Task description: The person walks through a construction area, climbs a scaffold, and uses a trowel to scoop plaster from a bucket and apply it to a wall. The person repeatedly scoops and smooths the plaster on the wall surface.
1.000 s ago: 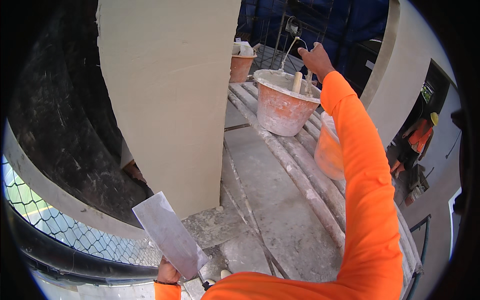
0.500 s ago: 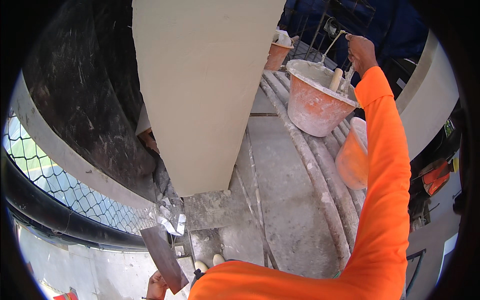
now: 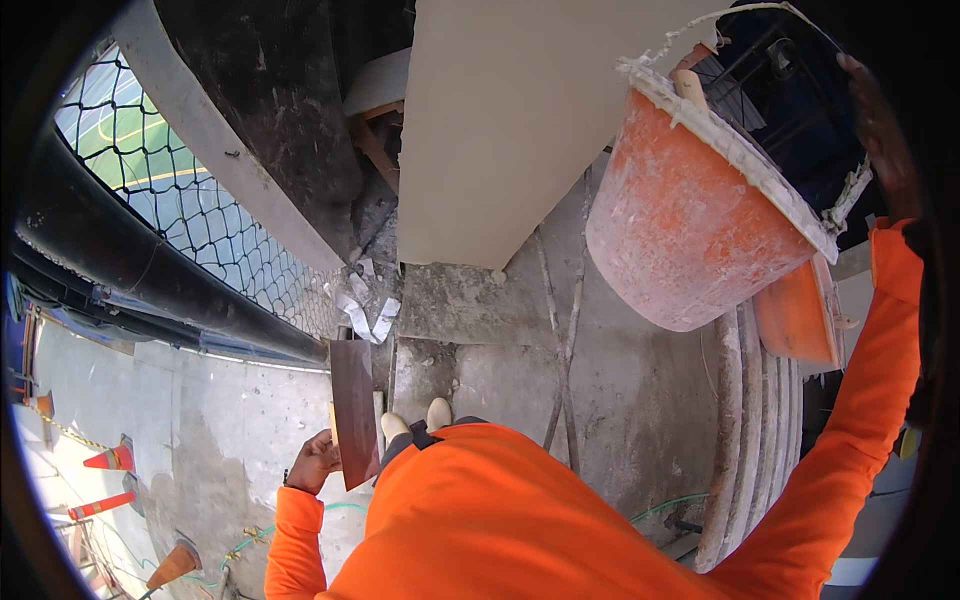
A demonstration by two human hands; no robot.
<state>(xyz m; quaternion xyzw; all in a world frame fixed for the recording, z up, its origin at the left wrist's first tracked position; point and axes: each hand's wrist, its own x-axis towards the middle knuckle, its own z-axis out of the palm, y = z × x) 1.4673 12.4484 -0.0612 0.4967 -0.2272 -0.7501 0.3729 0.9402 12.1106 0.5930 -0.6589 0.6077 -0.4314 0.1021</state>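
Note:
My right hand point(image 3: 882, 135), dim at the upper right edge, grips the rope handle point(image 3: 765, 8) of an orange bucket point(image 3: 700, 215). The bucket hangs tilted off the floor, its outside smeared with plaster and its rim crusted white. A wooden tool handle point(image 3: 690, 88) sticks up from inside; the rest of that tool and the bucket's contents are hidden. Low on the left, my left hand point(image 3: 315, 462) is closed on a plastering trowel point(image 3: 356, 412) with a long, dark rectangular blade, held upright beside my body.
A smooth plastered column point(image 3: 500, 130) stands ahead. Pipes or poles point(image 3: 745, 430) lie at the right, by a second orange tub point(image 3: 800, 315). Two thin rods point(image 3: 563, 350) cross on the concrete floor. Netting point(image 3: 215, 220) runs along the left; traffic cones point(image 3: 110, 458) stand beyond.
The bucket has been lifted off the poles and brought nearer, swinging up at the right with my right hand. My view has turned, and the trowel now stands more upright.

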